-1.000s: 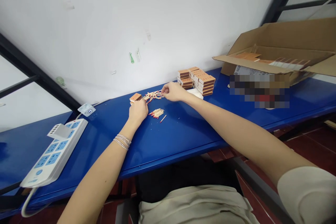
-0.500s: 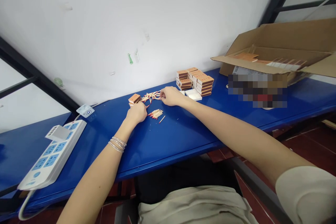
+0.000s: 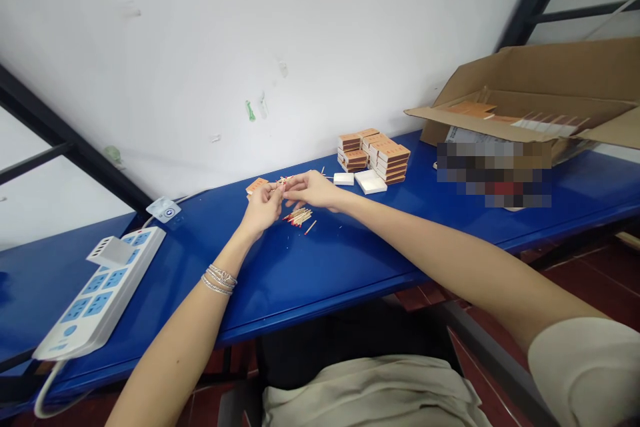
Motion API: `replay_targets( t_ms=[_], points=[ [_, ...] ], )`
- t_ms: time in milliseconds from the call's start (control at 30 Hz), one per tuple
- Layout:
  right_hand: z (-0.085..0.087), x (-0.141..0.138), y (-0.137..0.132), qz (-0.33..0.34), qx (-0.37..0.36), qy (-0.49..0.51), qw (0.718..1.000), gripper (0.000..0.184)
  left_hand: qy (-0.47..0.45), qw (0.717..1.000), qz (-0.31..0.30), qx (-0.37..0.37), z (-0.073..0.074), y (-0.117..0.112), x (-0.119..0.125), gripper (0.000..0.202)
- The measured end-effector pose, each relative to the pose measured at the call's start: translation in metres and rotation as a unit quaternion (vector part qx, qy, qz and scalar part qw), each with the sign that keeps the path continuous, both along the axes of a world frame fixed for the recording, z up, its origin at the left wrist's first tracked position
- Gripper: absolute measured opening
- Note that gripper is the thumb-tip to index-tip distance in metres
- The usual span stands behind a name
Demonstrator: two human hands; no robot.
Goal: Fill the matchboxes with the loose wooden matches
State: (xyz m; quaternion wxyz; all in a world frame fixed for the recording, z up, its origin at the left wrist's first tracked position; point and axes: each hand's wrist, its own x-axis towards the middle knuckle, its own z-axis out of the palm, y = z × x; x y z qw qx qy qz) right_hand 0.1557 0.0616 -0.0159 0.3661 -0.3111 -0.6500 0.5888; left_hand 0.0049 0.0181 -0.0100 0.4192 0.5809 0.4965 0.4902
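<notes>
The right hand (image 3: pixel 313 190) has moved in beside the left hand (image 3: pixel 263 208), and their fingers (image 3: pixel 278 189) now meet, apparently pinched closed on a small bunch of red-tipped matchsticks (image 3: pixel 285 181), though the count is too small to tell. A loose pile of matchsticks (image 3: pixel 299 217) lies just below on the blue surface (image 3: pixel 350 267), near an orange matchbox (image 3: pixel 257 185) and, further along, white matchbox trays (image 3: pixel 371 181).

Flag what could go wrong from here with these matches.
The small bundle of matches at the fingertips of the left hand and right hand could slip and scatter. A dropped match could mix into the loose pile below. Bumping the white drawer might topple the stacked matchboxes beside it.
</notes>
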Motion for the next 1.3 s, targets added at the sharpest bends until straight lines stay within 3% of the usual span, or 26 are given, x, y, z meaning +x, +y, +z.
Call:
replay_targets(
  t_ms=[100,233,433,667,1067,1133,1200,1300],
  points=[
    [0.000,-0.006,-0.005,-0.016,-0.054,0.060,0.997,0.005,-0.030,0.999,-0.030,0.012,0.003,-0.005,0.004,0.031],
    [0.003,-0.004,-0.006,-0.013,-0.081,0.076,0.994,0.011,-0.020,0.999,-0.018,0.028,0.003,-0.007,0.003,0.032],
    [0.004,-0.001,-0.005,-0.006,-0.045,0.030,0.999,0.010,0.005,1.000,-0.013,0.010,0.005,-0.008,0.001,0.032],
    [0.002,0.001,-0.001,0.002,-0.025,-0.013,1.000,0.017,0.021,0.998,-0.049,-0.036,0.002,-0.003,-0.004,0.031],
    [0.009,0.006,-0.003,0.010,0.005,-0.045,0.999,0.013,0.041,0.998,-0.045,-0.018,0.004,-0.005,-0.005,0.030],
    [0.010,0.009,0.000,-0.003,0.036,-0.072,0.997,0.012,0.043,0.999,-0.022,-0.001,0.005,-0.004,-0.006,0.027],
    [0.013,0.015,0.004,-0.017,0.118,-0.132,0.984,0.009,0.041,0.999,0.013,0.022,0.006,-0.003,-0.009,0.024],
    [0.018,0.024,0.006,-0.007,0.287,-0.246,0.926,0.005,0.050,0.997,0.036,0.043,0.007,-0.002,-0.013,0.021]
  ],
)
